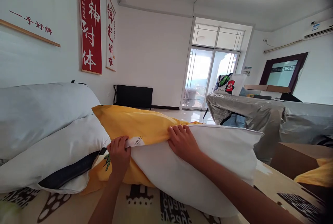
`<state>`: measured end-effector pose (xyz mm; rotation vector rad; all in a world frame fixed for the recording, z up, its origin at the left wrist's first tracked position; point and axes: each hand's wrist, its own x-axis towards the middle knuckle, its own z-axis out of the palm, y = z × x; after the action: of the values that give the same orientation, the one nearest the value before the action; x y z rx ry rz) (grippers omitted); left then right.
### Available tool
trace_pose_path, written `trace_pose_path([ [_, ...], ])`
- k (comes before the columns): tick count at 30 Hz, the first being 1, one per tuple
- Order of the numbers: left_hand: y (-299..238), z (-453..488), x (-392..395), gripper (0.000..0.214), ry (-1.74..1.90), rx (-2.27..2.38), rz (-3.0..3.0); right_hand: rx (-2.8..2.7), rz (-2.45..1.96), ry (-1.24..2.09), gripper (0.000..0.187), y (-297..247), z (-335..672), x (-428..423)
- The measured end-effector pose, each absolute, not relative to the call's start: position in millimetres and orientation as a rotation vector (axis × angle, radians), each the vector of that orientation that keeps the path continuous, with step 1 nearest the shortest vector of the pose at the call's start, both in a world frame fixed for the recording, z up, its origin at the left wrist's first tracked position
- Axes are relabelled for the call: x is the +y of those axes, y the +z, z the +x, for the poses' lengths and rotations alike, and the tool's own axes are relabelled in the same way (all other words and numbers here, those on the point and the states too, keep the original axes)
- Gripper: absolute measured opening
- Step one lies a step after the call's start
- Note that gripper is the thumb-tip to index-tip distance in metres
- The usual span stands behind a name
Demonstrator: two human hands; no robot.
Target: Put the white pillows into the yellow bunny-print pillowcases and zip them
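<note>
Pinching the edge of a yellow pillowcase (137, 121) between thumb and fingers, the left hand (119, 155) sits toward 7 o'clock of the view, while the right hand (183, 144), toward 5 o'clock, curls its fingers over the same cloth where it meets a white pillow (223, 154). The right thumb is hidden, so I cannot tell how tightly that side is clasped. The pillowcase spreads around 8 o'clock, bunched over the pillow's near end; the pillow stretches out toward 4 o'clock, its piped edge and far corner bare. How far its other end reaches under or into the cloth cannot be made out. Both lie on a cream printed blanket (78, 213), with stacked white cushions (47, 108) at 9 o'clock and a cardboard box (291, 160) near 4 o'clock. The pillow should prove light, soft and unlikely to break, though bulky and apt to sag; its piped corners look the surest hold. The pillowcase seems thin and limp, likely to fold or slide, so its hem is best held at two well-separated spots.
</note>
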<state>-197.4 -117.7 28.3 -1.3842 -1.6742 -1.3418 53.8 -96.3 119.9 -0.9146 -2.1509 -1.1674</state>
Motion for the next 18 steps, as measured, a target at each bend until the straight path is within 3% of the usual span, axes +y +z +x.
trace_pose_path([
  [4, 34.8, -197.9, -122.2, 0.023, -1.387, -1.598, -1.337, -2.217, -0.53, -1.169, 0.025, 103.5, 38.5, -127.6],
  [8, 37.2, -198.4, -123.1, 0.023, -1.38, -1.536, -1.312, -2.711, -0.231, -0.854, 0.021, 76.9, 15.3, -148.3],
  [13, 35.4, -199.7, -123.6, 0.031, -1.355, -1.561, -1.304, -2.749, -0.443, -0.76, 0.046, 42.4, 2.5, -113.4],
  [18, 37.0, -192.2, -121.4, 0.039, -1.245, -1.787, -1.273, -2.694, -0.6, -0.856, 0.043, 30.8, 9.9, -79.8],
])
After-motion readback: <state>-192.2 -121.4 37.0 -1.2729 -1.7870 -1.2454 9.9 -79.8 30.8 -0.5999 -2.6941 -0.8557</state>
